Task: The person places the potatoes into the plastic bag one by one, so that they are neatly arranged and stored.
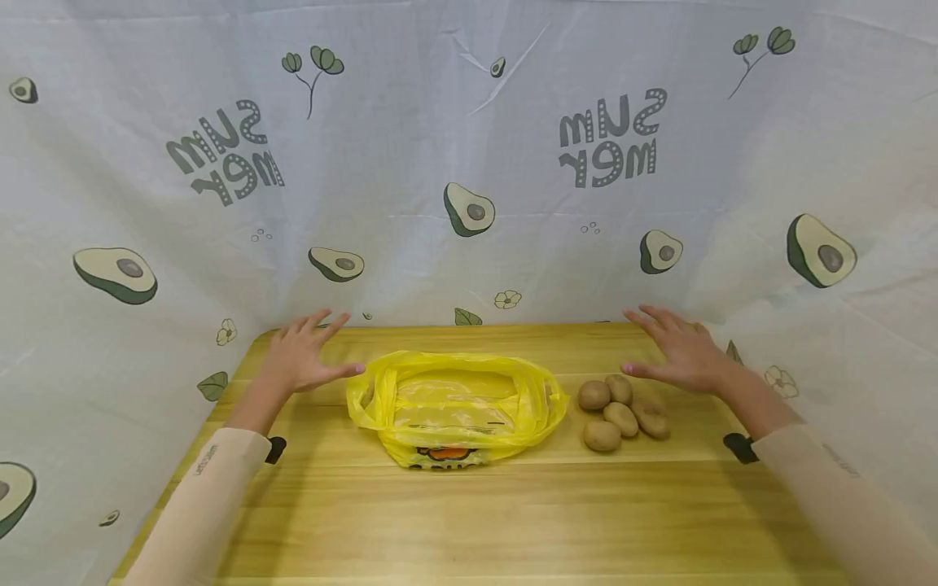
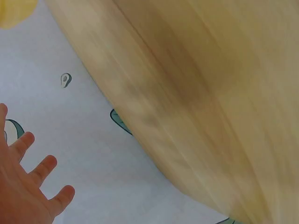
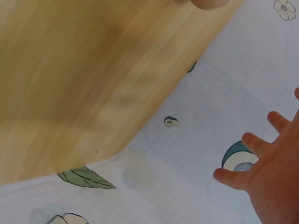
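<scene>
A yellow plastic bag (image 1: 454,443) lies with its mouth spread wide in the middle of the wooden table; print shows on its front. Just right of it, several potatoes (image 1: 602,435) sit in a loose cluster. My left hand (image 1: 299,356) hovers left of the bag, fingers spread, its thumb near the rim but holding nothing. Above and to the right of the potatoes is my right hand (image 1: 685,354), also spread and bare. Each wrist view shows its own hand, left (image 2: 23,186) and right (image 3: 271,163), with fingers apart.
The wooden table (image 1: 469,529) has a back edge against a white curtain (image 1: 396,163) printed with avocados, which also hangs along both sides. In the right wrist view a potato (image 3: 209,3) shows at the top edge.
</scene>
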`<state>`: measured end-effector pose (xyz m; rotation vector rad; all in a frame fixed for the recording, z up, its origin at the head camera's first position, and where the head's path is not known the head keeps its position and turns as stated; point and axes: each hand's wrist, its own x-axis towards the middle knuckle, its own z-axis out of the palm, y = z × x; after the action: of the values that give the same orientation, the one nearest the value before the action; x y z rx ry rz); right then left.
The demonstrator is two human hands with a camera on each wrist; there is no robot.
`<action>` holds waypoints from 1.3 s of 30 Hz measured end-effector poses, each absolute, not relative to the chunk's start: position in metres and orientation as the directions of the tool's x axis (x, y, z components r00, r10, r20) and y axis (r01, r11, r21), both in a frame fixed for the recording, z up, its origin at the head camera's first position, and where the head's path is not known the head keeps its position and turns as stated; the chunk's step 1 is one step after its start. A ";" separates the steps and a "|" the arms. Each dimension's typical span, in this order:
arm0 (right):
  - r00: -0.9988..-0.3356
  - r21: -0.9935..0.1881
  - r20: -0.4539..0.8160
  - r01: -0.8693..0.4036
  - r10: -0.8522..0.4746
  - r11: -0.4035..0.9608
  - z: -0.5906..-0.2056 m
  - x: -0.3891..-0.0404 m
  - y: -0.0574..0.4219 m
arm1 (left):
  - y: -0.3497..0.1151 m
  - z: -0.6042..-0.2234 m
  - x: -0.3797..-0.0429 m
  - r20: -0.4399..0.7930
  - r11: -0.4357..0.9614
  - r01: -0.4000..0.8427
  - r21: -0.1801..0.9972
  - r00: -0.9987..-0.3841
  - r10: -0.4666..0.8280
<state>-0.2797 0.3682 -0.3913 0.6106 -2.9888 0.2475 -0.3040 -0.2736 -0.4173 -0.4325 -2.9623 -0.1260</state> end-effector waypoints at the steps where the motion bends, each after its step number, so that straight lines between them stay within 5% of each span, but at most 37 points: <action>1: -0.915 -0.145 0.118 -0.401 -0.387 0.905 -0.392 -0.277 0.368 | -0.273 -0.419 -0.303 0.163 0.952 0.297 0.074 -0.945 0.282; 16: -0.912 -0.348 0.135 -0.409 -0.386 0.844 -0.414 -0.248 0.373 | -0.260 -0.447 -0.285 0.241 0.882 0.394 0.258 -0.910 0.337; 39: -0.926 -0.442 0.123 -0.373 -0.357 0.816 -0.437 -0.215 0.375 | -0.235 -0.467 -0.259 0.174 0.760 0.418 0.497 -0.907 0.384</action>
<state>-0.2148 0.3752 -0.4366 0.5956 -2.9607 0.7316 -0.2589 -0.2351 -0.4669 -0.6591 -2.8899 -0.8388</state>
